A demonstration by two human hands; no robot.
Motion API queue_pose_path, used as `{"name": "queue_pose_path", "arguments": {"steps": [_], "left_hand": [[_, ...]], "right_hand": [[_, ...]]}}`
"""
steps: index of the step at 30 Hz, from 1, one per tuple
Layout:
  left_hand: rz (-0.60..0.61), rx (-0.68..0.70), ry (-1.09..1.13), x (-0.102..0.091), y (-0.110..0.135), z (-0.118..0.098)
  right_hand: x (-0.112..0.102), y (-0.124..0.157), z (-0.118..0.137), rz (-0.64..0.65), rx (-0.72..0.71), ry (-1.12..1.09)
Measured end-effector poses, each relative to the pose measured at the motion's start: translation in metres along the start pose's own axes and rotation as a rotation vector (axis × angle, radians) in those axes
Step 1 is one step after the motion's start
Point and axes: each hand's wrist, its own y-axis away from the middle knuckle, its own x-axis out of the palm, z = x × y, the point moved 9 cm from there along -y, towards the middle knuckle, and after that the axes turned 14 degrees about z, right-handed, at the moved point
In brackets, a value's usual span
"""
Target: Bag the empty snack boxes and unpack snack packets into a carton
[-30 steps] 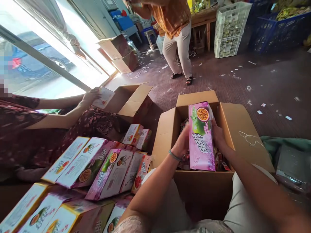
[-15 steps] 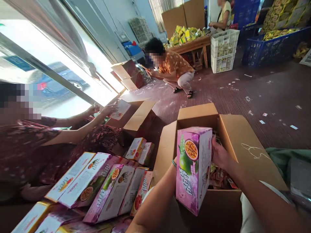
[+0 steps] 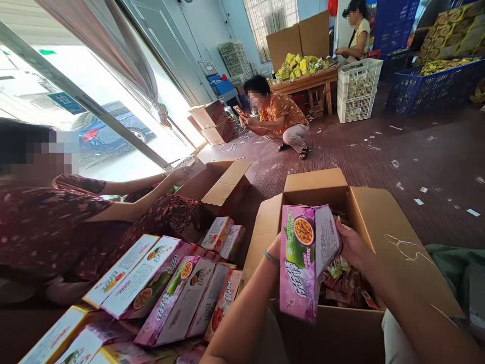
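Observation:
I hold a pink carton with a passion-fruit picture (image 3: 303, 260) upright over an open cardboard box (image 3: 382, 230). My right hand (image 3: 350, 247) grips the carton's right side, fingers wrapped on it. My left hand (image 3: 276, 250) is mostly hidden behind the carton's left side; only the wrist with a green bracelet shows. Small snack packets (image 3: 343, 285) lie loose inside the box.
Several pink and yellow cartons (image 3: 166, 290) are stacked at my left. A seated person (image 3: 56, 222) beside them holds a carton over another open box (image 3: 223, 184). A crouching person (image 3: 278, 116) and a standing person (image 3: 356, 30) are farther off, by a table, crates (image 3: 356, 88) and paper scraps.
I have lifted the pink carton out of the box and turned it towards me. The view rose, and the person in orange went from standing to crouching.

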Motion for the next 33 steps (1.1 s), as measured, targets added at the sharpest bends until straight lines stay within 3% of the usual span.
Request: {"name": "queue_pose_path", "arguments": {"steps": [4, 7, 10, 13, 15, 19, 24, 28, 33], "left_hand": [[-0.124, -0.181, 0.026, -0.007, 0.001, 0.007], [-0.232, -0.218, 0.017, -0.01, 0.008, 0.008], [-0.111, -0.207, 0.005, 0.006, 0.008, 0.013], [0.11, -0.152, 0.041, 0.029, 0.003, 0.023], [0.147, -0.145, 0.086, 0.032, -0.001, 0.033], [0.009, -0.155, 0.17, 0.017, -0.008, 0.039], [-0.087, -0.011, 0.279, 0.003, -0.008, 0.011], [-0.209, 0.128, 0.333, -0.019, -0.006, -0.004], [-0.2, 0.235, 0.334, -0.021, -0.009, -0.009]], "right_hand": [[-0.049, 0.002, 0.011, -0.216, -0.018, 0.015], [-0.074, 0.003, 0.017, -0.298, -0.02, 0.025], [-0.084, 0.002, 0.022, -0.311, -0.025, 0.027], [-0.076, -0.001, 0.016, -0.291, -0.022, -0.009], [-0.06, -0.003, 0.003, -0.266, 0.002, -0.057], [-0.029, -0.006, -0.02, -0.189, 0.085, -0.06], [-0.032, -0.004, -0.014, -0.153, 0.144, 0.014], [-0.032, -0.005, -0.002, -0.102, 0.065, 0.088], [0.004, -0.006, -0.015, 0.063, 0.021, 0.16]]}}
